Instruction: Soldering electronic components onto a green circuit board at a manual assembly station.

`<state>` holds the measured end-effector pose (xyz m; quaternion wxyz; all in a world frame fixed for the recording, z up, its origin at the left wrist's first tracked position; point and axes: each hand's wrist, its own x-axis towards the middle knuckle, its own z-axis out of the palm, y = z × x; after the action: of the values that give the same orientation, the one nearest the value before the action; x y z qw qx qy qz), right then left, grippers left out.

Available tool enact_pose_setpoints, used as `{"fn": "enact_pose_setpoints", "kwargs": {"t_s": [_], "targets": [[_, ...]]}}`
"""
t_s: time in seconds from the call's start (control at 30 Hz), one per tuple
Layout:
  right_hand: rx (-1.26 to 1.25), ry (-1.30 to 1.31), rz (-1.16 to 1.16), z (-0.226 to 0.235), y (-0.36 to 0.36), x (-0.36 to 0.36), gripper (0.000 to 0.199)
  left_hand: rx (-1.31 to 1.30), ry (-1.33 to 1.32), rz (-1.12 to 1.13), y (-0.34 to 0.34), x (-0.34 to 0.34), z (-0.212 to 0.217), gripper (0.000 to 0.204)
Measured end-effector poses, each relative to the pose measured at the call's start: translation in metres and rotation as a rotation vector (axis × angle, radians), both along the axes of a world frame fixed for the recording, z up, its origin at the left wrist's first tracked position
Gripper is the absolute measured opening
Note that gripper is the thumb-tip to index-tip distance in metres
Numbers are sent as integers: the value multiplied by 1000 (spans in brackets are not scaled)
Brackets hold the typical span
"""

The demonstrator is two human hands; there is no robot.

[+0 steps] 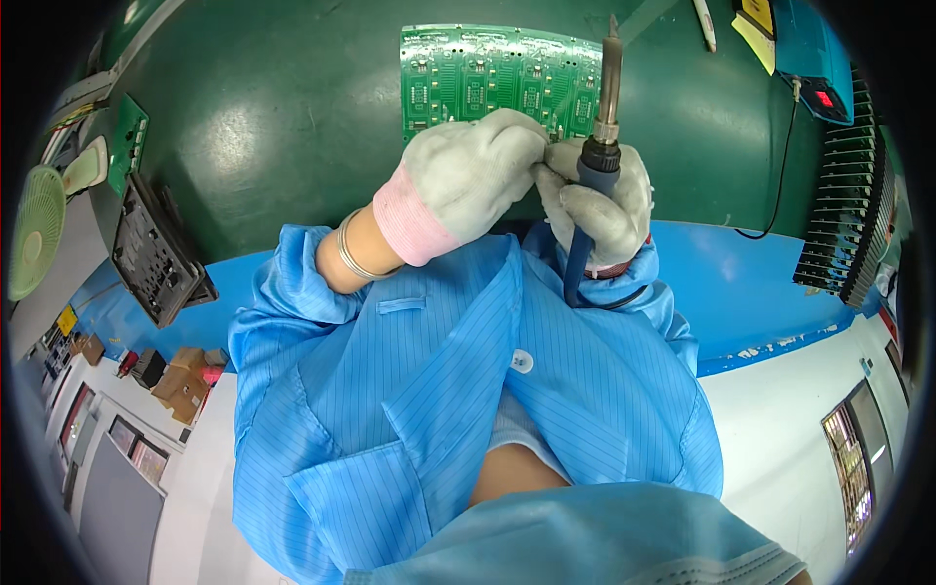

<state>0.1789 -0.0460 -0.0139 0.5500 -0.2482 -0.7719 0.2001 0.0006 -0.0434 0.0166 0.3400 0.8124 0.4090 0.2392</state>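
Note:
A green panel of printed circuit boards lies on the green mat, just beyond my hands. My left hand, in a pale glove with a pink cuff, is closed at the panel's near edge. Its fingertips meet those of my right hand, and whatever they pinch is hidden. My gloved right hand is shut on a soldering iron. The iron's metal shaft points away from me, over the panel's right edge, with its dark blue handle running down through the hand.
A blue soldering station with a red display stands at the far right, above a black slotted rack. Black trays and a green board lie at the left, near a green fan. A white pen lies far right.

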Motion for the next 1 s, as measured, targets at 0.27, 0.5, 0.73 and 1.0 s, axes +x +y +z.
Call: {"fn": "enact_pose_setpoints", "kwargs": {"t_s": [0.27, 0.5, 0.73, 1.0], "targets": [[104, 260, -380, -12, -9, 8, 8, -411, -398, 21, 2, 12, 3, 15], [-84, 67, -306, -12, -10, 46, 34, -198, -164, 264, 23, 5, 5, 15], [-442, 311, -314, -29, -6, 73, 63, 20, 44, 432, 53, 12, 1, 13], [-684, 385, -444, -17, -12, 76, 50, 115, 30, 397, 57, 22, -10, 11]]}}
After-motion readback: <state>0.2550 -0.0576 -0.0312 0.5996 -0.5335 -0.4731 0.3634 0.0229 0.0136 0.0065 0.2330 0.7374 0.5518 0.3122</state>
